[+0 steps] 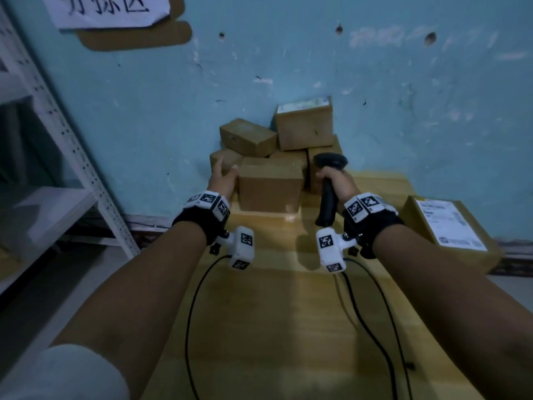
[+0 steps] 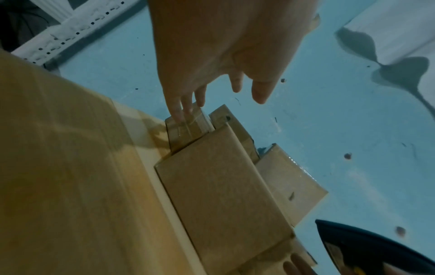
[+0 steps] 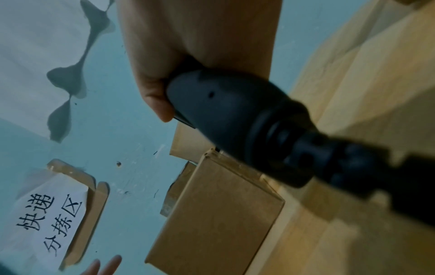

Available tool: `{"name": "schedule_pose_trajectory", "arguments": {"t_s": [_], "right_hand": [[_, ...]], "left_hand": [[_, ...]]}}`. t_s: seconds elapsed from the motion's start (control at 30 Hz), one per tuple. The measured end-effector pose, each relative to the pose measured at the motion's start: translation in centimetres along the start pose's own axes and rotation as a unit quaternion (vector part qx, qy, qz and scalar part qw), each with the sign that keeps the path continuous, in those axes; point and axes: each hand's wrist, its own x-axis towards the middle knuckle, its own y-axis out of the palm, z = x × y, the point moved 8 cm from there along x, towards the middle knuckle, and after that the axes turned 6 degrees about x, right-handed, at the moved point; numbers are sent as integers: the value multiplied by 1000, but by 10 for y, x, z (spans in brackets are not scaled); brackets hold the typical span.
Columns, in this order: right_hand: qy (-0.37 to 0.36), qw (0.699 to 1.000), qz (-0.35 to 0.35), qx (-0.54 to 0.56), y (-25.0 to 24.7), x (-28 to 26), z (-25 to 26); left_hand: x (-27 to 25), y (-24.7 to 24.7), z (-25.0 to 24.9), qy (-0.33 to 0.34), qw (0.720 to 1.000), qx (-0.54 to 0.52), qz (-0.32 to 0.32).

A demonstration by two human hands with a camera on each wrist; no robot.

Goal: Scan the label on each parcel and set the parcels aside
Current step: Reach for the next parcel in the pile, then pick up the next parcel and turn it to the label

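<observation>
Several brown cardboard parcels [image 1: 302, 125] are piled against the blue wall at the far end of the wooden table [image 1: 282, 327]. The nearest parcel [image 1: 269, 187] [image 2: 223, 201] [image 3: 219, 214] stands at the front of the pile. My left hand [image 1: 223, 176] [image 2: 212, 74] is open at its left side, fingers straight, fingertips [image 2: 179, 113] touching a taped parcel [image 2: 188, 128] behind it. My right hand [image 1: 337, 181] [image 3: 188, 55] grips the handle of a black barcode scanner [image 1: 328, 186] [image 3: 235, 111], held upright to the right of the front parcel.
One parcel with a white label [image 1: 450, 226] lies apart at the table's right edge. A white metal shelf rack [image 1: 57, 157] stands on the left. A paper sign [image 1: 106, 10] [image 3: 51, 223] hangs on the wall. Black cables [image 1: 372, 327] trail over the near table.
</observation>
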Motion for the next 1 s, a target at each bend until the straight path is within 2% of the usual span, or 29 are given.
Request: {"name": "schedule_pose_trajectory", "arguments": {"t_s": [0.2, 0.33, 0.53, 0.73, 1.0], "right_hand": [[41, 999, 33, -4, 18, 20, -19], [37, 998, 41, 13, 24, 21, -27], [18, 998, 53, 16, 26, 4, -20], [-3, 999, 21, 41, 12, -22, -6], [-43, 991, 34, 122, -1, -62, 5]], "left_hand": [[26, 14, 12, -38, 998, 19, 40], [24, 32, 20, -56, 995, -25, 80], [11, 31, 14, -54, 993, -70, 75], [-12, 13, -7, 7, 997, -64, 40], [-59, 8, -11, -24, 993, -83, 82]]}}
